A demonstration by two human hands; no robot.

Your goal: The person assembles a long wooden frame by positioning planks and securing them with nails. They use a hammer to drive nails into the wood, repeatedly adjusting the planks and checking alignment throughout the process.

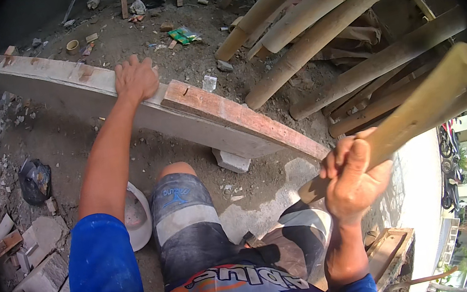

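Note:
A long grey slab (193, 125) stands on edge, running from the far left toward my right knee. My left hand (137, 80) rests on its top edge with the fingers curled over the far side. Along the top edge to the right lies a worn reddish wooden board (235, 118) with what looks like a bent nail near its left end. My right hand (356, 178) is closed around the narrow end of a thick wooden club (423, 107). The club is raised, its broad end slanting up to the right, slightly blurred.
Bamboo poles (326, 33) are stacked at the upper right. A pale block (231, 160) sits under the slab. A white basin (138, 216) stands beside my left leg. Broken concrete (46, 276) and a black plastic bag (36, 181) lie left. A wooden box-like form (390, 249) is lower right.

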